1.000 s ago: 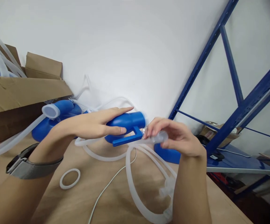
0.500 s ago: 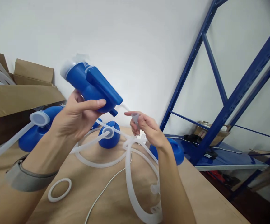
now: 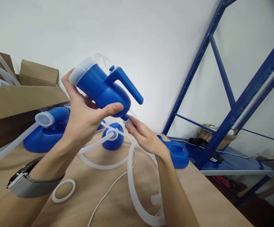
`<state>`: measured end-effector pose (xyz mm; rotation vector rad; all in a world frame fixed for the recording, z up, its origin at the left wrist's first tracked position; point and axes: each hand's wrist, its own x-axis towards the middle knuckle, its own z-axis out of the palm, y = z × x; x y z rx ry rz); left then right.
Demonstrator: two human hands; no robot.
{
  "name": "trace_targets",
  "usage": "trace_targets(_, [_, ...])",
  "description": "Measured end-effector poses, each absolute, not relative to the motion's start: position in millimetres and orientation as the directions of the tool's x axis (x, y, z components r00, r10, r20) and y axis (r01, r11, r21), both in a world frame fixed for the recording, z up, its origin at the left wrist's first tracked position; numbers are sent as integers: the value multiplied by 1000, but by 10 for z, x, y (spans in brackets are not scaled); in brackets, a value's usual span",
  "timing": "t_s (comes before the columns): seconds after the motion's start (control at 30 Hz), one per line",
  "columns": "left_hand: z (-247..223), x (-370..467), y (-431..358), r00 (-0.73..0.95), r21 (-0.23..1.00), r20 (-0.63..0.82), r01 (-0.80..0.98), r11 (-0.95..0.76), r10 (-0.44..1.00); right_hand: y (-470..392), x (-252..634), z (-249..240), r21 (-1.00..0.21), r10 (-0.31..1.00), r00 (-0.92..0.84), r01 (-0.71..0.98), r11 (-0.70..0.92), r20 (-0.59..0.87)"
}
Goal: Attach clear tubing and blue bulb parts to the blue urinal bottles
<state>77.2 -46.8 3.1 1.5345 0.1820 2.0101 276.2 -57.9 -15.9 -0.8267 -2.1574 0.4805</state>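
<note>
Tilted in mid-air, a blue bottle (image 3: 101,88) with a handle and a white translucent cap (image 3: 82,71) is gripped by my left hand (image 3: 82,116), thumb along its lower side. My right hand (image 3: 145,135) pinches a small translucent tube end (image 3: 127,122) at the bottle's narrow blue spout. The tube end meets the spout; how far it covers it is hidden by my fingers. Behind my hands, a blue bottle (image 3: 113,142) with a tube in its white cap rests on the table. A white ring (image 3: 63,199) lies near my left wrist.
Another blue bottle (image 3: 42,138) with a tube stands at left, beside a cardboard box (image 3: 20,101) of tubes. A blue bottle (image 3: 178,154) is right of my right hand. Clear tubing (image 3: 132,186) and a thin cable (image 3: 110,186) cross the table. A blue metal rack (image 3: 222,132) stands at right.
The held bottle has moved right and turned, so its handle stands out more. My right hand has brought the tube end up to the spout, closing the earlier gap.
</note>
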Motion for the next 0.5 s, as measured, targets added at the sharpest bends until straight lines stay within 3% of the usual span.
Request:
trace_targets(0.13, [27,725,-496,-207,480,826,-227,-847,524,-608,2690,-139,-505,717,-435,512,694,544])
trace_targets(0.3, [33,503,-474,-226,536,834,113,-837,503,-616,2601,-136,-407,717,-184,717,566,672])
trace_targets(0.5, [150,206,-530,87,460,856,322,-827,510,-625,2579,-155,-283,686,-102,859,426,720])
